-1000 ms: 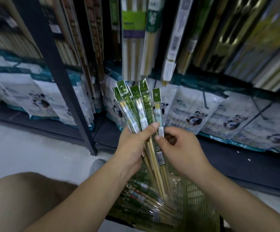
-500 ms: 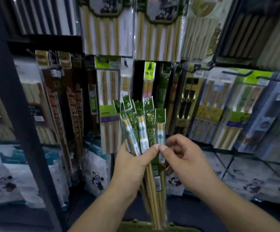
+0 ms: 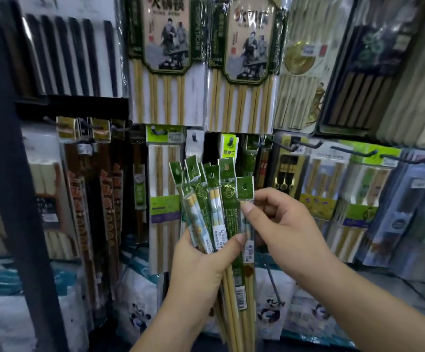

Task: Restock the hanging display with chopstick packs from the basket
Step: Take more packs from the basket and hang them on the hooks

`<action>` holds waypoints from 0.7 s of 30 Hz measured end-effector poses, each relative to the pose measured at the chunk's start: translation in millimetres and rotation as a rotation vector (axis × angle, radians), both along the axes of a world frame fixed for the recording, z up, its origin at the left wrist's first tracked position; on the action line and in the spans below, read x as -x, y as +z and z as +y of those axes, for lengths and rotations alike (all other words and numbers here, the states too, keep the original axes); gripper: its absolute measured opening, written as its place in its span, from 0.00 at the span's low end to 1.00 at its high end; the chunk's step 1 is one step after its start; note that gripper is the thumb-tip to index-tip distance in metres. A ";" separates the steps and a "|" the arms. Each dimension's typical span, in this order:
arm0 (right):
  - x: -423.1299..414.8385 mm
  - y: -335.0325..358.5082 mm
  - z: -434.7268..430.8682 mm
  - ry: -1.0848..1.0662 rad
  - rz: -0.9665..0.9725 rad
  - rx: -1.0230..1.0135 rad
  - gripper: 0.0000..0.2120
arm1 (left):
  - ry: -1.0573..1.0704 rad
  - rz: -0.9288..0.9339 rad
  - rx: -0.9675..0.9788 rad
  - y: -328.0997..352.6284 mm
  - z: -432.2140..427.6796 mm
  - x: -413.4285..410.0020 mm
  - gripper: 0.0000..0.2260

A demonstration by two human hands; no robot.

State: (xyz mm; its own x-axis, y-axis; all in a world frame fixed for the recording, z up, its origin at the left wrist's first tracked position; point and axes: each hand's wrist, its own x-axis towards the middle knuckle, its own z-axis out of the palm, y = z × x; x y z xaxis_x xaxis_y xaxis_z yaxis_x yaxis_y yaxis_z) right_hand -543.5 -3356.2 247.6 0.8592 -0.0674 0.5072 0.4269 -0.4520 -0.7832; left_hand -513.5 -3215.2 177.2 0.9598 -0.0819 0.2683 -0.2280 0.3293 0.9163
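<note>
My left hand (image 3: 196, 270) grips a fanned bundle of several narrow chopstick packs (image 3: 214, 199) with green header cards, held upright in front of the hanging display (image 3: 231, 146). My right hand (image 3: 280, 224) pinches the rightmost pack (image 3: 245, 191) near its top, between thumb and fingers, a little apart from the others. The bamboo sticks of the bundle hang down below my hands. The basket is out of view.
Metal pegs (image 3: 305, 144) stick out towards me at the right, carrying other chopstick packs. Larger packs (image 3: 168, 59) hang in the row above. A dark shelf upright (image 3: 5, 174) stands at the left. White bags with panda prints (image 3: 140, 301) line the bottom shelf.
My view has risen from the basket and bottom shelf to the hanging rows. Both hands lifted the bundle, and my right hand has slid up the rightmost pack.
</note>
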 end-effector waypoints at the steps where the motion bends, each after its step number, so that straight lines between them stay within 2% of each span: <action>1: -2.5 1.3 -0.4 -0.007 -0.018 -0.014 0.06 | 0.006 0.009 0.004 1.7 0.1 -0.7 0.24; 6: -18.4 24.3 -5.7 -0.091 -0.069 -0.169 0.14 | 0.089 0.028 -0.023 9.9 3.5 -5.1 0.28; 10: -33.1 46.2 -8.3 -0.120 -0.062 -0.265 0.14 | 0.119 0.024 -0.038 12.7 6.6 -4.5 0.27; 21: -48.2 52.2 -9.7 -0.222 -0.063 -0.241 0.19 | 0.125 0.048 -0.041 11.1 8.2 -2.6 0.24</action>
State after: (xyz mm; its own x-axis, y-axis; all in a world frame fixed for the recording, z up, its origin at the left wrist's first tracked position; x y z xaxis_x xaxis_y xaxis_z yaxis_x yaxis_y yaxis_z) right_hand -495.2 -3365.9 299.8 0.7774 -0.3737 0.5060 0.3902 -0.3444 -0.8539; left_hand -510.9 -3207.0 188.3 0.9749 0.0293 0.2209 -0.2207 0.2631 0.9392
